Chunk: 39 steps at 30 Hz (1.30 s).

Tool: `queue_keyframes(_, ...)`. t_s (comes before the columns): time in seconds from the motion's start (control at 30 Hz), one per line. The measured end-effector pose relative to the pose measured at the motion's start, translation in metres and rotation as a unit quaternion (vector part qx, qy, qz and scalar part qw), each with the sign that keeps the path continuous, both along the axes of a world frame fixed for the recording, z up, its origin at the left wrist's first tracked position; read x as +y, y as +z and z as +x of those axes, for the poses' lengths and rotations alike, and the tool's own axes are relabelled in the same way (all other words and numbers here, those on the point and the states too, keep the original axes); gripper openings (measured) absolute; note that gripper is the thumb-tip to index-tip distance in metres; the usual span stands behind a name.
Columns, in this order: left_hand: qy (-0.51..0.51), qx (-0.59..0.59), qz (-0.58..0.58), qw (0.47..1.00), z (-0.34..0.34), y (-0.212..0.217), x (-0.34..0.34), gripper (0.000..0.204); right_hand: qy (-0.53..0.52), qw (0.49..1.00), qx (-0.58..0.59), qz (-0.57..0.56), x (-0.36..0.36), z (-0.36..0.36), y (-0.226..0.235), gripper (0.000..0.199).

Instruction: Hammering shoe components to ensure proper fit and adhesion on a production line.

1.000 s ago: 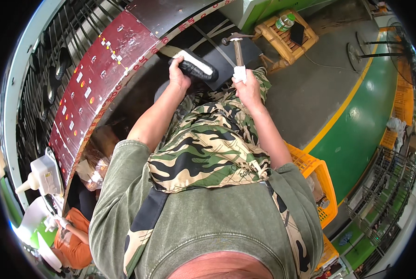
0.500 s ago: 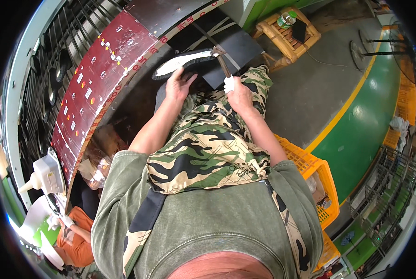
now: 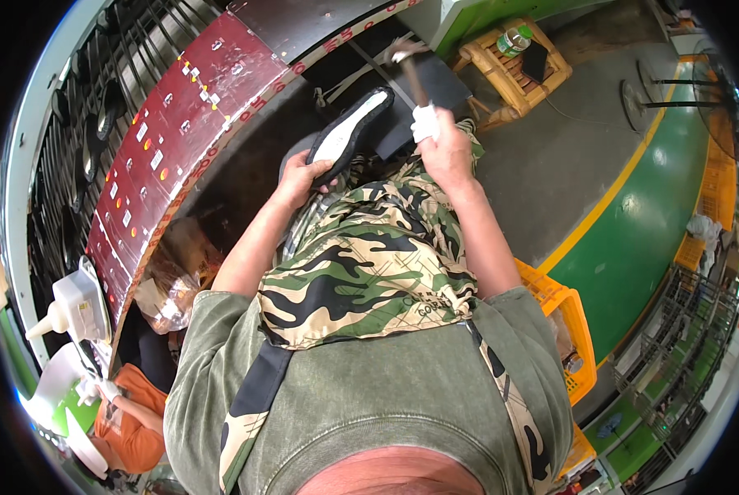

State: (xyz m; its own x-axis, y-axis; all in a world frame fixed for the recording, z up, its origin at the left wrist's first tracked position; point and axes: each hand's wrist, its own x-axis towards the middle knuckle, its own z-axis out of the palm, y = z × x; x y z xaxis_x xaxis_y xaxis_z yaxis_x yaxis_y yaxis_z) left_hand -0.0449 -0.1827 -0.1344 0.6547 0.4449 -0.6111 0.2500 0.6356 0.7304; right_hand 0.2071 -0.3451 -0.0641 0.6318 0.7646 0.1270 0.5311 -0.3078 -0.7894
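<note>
Taking straight ahead of the seated worker as twelve o'clock, I see both bare hands at work out in front, over the lap of a camouflage apron. The left hand, a little toward eleven, is closed around the near end of a black shoe, the thumb lying on its long white face, which is turned upward. The shoe sits at twelve o'clock, its far end tilting toward half past twelve. The right hand, nearer one o'clock, is wrapped firmly around a hammer at the white-bound part of the handle; the head — blurred here — shows just beyond the shoe's tip, apart from it.

Off at eleven runs a dark red table, dotted with small stickers. At one o'clock stands a bamboo stool, bearing a green-capped bottle and a flat dark object. A yellow crate is close by at three. At nine I notice a pale squeeze bottle, and past half past eight a co-worker in an orange top.
</note>
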Motion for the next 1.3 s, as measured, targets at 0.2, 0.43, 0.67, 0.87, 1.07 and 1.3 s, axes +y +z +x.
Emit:
queue_keyframes(0.2,0.057,-0.033,0.021,0.998,0.009,-0.001,-0.022,0.028,-0.044,0.987,-0.061,0.144,0.011,-0.017,-0.006,0.026)
queue_keyframes(0.43,0.076,0.024,0.046,0.996,0.019,0.014,-0.03,0.025,0.019,0.998,-0.053,-0.006,0.024,-0.011,0.017,0.031)
queue_keyframes(0.67,0.126,0.012,0.021,0.992,0.025,0.017,-0.035,0.026,0.011,0.981,-0.046,-0.187,0.006,0.004,-0.027,0.027)
queue_keyframes(0.87,0.128,0.007,0.015,0.992,0.034,0.013,-0.033,0.025,-0.064,0.983,-0.031,0.17,0.009,-0.011,-0.02,0.031)
queue_keyframes(1.07,0.118,0.007,0.016,0.993,0.041,0.01,-0.03,0.023,0.039,0.994,-0.019,-0.096,0.01,-0.012,-0.009,0.029)
queue_keyframes(1.3,0.13,0.012,0.022,0.991,0.047,0.005,-0.033,0.027,0.026,0.987,-0.044,-0.153,0.004,-0.007,-0.025,0.033)
